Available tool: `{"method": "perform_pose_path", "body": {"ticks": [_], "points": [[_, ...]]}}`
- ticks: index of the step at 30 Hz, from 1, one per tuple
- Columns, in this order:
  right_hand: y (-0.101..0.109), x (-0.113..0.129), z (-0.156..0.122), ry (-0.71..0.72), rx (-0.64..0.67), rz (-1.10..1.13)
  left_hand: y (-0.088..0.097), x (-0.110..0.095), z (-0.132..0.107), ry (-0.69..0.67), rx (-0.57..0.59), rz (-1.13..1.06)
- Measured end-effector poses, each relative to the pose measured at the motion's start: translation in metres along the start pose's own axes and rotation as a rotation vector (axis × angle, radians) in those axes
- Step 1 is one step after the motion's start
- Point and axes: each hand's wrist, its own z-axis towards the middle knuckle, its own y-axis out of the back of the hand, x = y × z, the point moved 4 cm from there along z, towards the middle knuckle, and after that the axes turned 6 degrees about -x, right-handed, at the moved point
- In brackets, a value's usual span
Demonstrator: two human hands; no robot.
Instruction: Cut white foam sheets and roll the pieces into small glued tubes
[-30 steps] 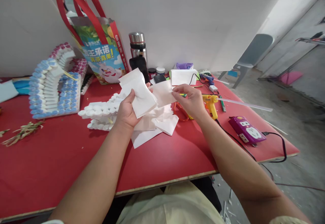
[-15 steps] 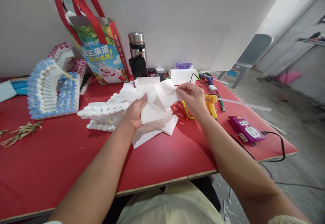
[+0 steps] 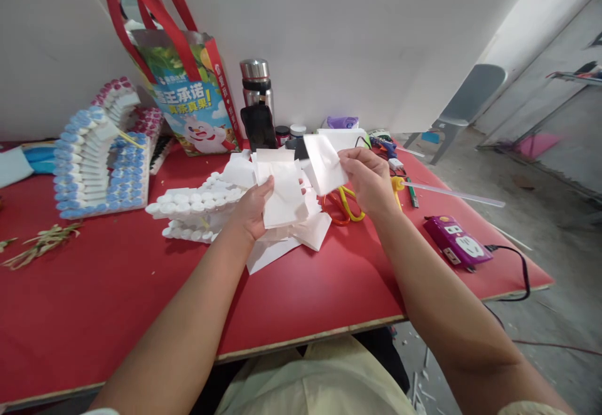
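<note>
Firstly, your left hand (image 3: 256,209): thumb laid over the front of a stack of white paper pieces (image 3: 285,197), fingers behind, gripping it upright above the table. Your right hand (image 3: 369,173): thumb and fingers pinching the edge of one folded white piece (image 3: 325,165), held up just beside the stack, slightly tilted.

Beneath your hands: loose white sheets (image 3: 311,230), overlapping on the red table (image 3: 301,305). By your left wrist: one white layered structure with rounded ends (image 3: 195,203). Below your right hand: looped handles, one orange, one yellow (image 3: 347,205). Behind that hand, mostly hidden: one yellow glue gun (image 3: 398,183), a clear stick (image 3: 454,194) projecting to the right; near it, one green tool (image 3: 412,195). Farther right: one purple power strip (image 3: 458,239), cord attached.

Beyond the paper: two small jars (image 3: 298,131), one lidded dark, one white; one purple packet (image 3: 342,122); one steel flask (image 3: 255,71), a black phone-shaped object (image 3: 259,126) before it. Left rear: one printed bag (image 3: 197,98), red-handled; one blue-and-white layered structure (image 3: 101,167). Nearer, left: dried plant scraps (image 3: 44,244). Backing all: one white panel (image 3: 357,51).
</note>
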Motion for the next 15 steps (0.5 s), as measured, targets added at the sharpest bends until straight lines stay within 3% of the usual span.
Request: {"method": "perform_pose_path", "body": {"ticks": [7,9,15], "points": [[-0.001,-0.007,-0.002,-0.11,-0.017,-0.113,-0.001,0.004,0.002,0.063,0.111,-0.05],[-0.001,-0.011,-0.001,-0.12,-0.027,-0.161,0.0,0.005,0.003,0.071,0.092,-0.049],[-0.003,-0.011,-0.002,0.054,0.085,-0.407,-0.002,0.004,0.001,0.027,0.021,-0.055]]}}
